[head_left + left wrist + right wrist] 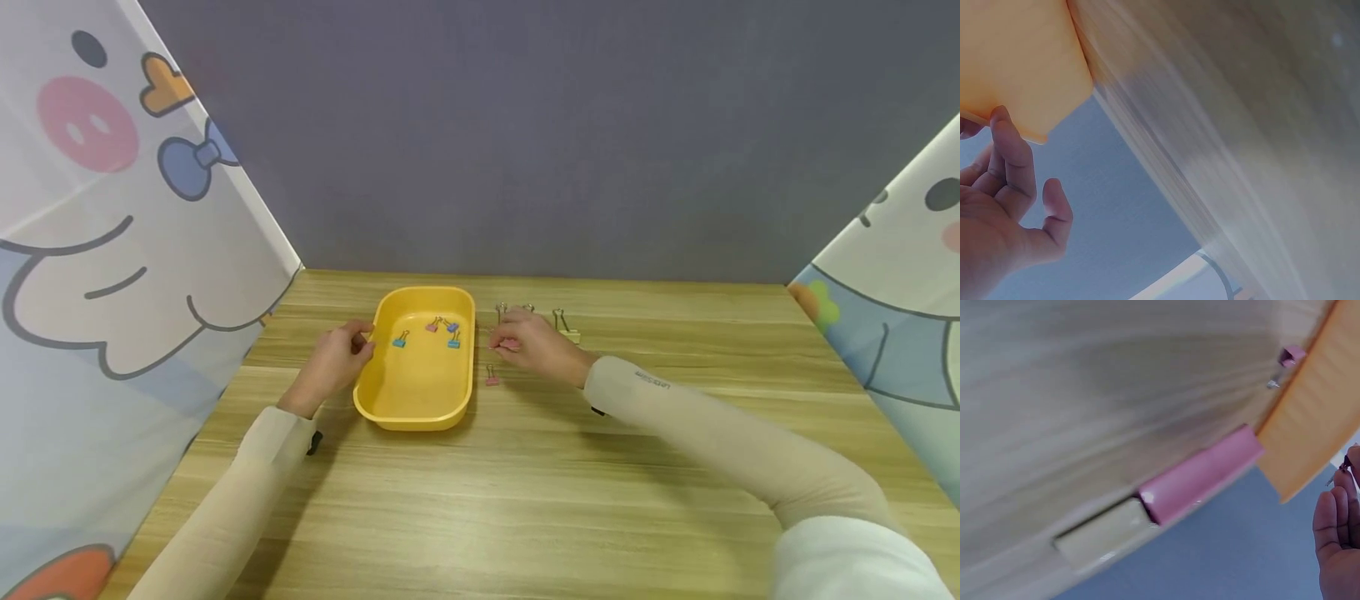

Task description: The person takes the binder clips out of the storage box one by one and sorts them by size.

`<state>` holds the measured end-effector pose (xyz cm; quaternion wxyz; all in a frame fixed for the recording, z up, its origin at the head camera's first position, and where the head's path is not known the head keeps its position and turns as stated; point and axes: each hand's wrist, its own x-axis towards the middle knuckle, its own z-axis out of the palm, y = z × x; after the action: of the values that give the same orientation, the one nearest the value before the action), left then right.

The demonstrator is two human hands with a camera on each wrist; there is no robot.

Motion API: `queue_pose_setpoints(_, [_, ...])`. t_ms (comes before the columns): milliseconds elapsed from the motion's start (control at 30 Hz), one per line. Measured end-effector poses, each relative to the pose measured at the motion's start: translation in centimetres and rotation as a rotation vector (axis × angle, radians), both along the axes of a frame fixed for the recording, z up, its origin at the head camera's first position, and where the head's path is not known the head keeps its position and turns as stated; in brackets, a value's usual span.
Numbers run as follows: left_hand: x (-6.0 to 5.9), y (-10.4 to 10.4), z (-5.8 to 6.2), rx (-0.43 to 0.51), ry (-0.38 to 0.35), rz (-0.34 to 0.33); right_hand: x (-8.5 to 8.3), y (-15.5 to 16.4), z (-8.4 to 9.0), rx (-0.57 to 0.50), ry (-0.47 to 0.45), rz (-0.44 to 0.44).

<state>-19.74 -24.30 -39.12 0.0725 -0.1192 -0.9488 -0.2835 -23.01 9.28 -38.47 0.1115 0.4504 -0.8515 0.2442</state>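
A yellow tray lies on the wooden table, with several small blue and pink binder clips inside it. My left hand is at the tray's left rim. Its fingertips touch the rim of the tray and the thumb stays clear. My right hand hovers just right of the tray, fingers bent down over a pink clip. The right wrist view shows this pink clip flat on the table beside a cream clip, apart from my right hand's fingers.
More clips lie on the table right of the tray: a small pink one nearest me, a cream one to the right, and wire handles behind the hand. Cartoon-printed screens stand on both sides and a grey wall behind.
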Motion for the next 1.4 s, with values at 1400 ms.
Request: queue_pose_setpoints(1400, [0.1, 0.1, 0.3, -0.005, -0.007, 0.004, 0.3, 1.0, -3.5, 0.129, -0.251, 0.048])
